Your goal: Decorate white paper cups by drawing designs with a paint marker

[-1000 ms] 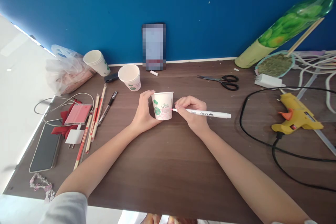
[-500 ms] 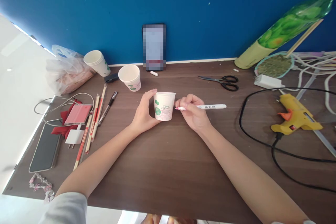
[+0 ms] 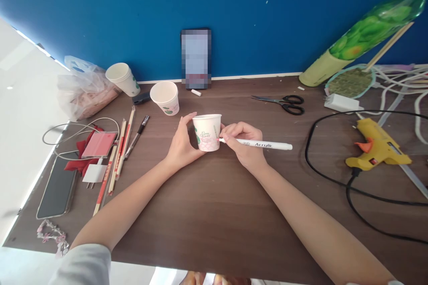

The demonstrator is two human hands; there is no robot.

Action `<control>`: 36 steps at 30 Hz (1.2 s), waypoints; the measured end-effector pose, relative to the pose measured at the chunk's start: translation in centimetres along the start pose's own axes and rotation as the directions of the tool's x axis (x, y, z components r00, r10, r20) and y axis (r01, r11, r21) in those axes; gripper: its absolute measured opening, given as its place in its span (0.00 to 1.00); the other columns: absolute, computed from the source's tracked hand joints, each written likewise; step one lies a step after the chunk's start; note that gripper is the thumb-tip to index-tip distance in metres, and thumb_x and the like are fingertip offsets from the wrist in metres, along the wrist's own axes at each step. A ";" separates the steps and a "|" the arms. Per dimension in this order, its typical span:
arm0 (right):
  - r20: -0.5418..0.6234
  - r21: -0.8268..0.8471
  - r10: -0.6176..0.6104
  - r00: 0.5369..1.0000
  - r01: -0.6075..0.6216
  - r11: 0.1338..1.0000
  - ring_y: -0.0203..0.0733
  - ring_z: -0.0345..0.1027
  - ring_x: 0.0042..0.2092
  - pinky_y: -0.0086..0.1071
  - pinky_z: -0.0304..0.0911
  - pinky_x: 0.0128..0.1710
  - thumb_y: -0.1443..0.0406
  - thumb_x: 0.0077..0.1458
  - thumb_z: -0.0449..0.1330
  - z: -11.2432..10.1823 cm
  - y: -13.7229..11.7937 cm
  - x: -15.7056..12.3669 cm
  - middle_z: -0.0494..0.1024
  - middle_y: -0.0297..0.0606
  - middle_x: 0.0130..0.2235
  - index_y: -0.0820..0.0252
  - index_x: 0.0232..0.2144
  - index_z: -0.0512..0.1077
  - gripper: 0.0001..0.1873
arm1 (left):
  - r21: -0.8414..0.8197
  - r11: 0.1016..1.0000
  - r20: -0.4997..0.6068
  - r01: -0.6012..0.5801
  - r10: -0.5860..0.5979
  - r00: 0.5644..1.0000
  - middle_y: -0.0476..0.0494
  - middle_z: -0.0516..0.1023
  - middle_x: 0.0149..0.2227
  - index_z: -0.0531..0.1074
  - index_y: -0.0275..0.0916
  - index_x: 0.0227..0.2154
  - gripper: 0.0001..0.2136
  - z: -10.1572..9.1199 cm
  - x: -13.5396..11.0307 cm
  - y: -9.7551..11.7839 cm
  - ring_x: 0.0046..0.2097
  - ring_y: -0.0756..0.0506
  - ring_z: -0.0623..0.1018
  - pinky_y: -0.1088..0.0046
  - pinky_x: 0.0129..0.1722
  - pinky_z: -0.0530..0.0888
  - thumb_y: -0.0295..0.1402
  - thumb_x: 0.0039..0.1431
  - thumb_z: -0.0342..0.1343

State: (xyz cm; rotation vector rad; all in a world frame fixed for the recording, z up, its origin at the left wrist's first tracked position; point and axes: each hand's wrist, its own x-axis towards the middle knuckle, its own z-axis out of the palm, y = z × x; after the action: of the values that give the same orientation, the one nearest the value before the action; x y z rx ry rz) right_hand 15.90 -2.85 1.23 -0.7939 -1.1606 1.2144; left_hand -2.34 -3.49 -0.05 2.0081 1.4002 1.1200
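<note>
My left hand is closed around the left side of a white paper cup with green leaf prints, lettering and pink marks near its base. Between the fingers of my right hand lies a white acrylic paint marker, its pink tip at the cup's lower right side. Whether the tip touches the cup wall is too small to be sure of. A second paper cup stands behind my left hand, its mouth facing up.
Stacked paper cups and a plastic bag are at the back left. Scissors lie right of centre, a yellow glue gun with black cord farther right. A phone leans on the wall; wrapped chopsticks lie left.
The cup has turned in my left hand, its lettering shifting left, and tilted slightly. My right hand has brought the marker tip left to the cup; the marker's rear end is lower.
</note>
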 end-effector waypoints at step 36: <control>-0.071 -0.032 0.011 0.997 -0.013 0.999 0.35 0.65 0.26 0.48 0.71 0.46 0.62 0.44 0.68 -0.2 0.3 0.3 0.70 0.28 0.20 0.56 0.15 0.60 0.19 | -0.030 0.999 0.003 -0.021 0.021 1.000 0.33 0.62 0.59 0.50 0.43 0.58 0.44 -0.1 0.0 -0.2 0.60 0.35 0.69 0.55 0.57 0.70 0.40 0.41 0.70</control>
State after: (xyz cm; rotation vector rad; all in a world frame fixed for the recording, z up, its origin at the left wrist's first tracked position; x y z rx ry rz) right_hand 16.01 -2.41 0.93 -0.8629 -1.1210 1.1709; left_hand -2.53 -3.39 -0.10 2.0071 1.3553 1.1398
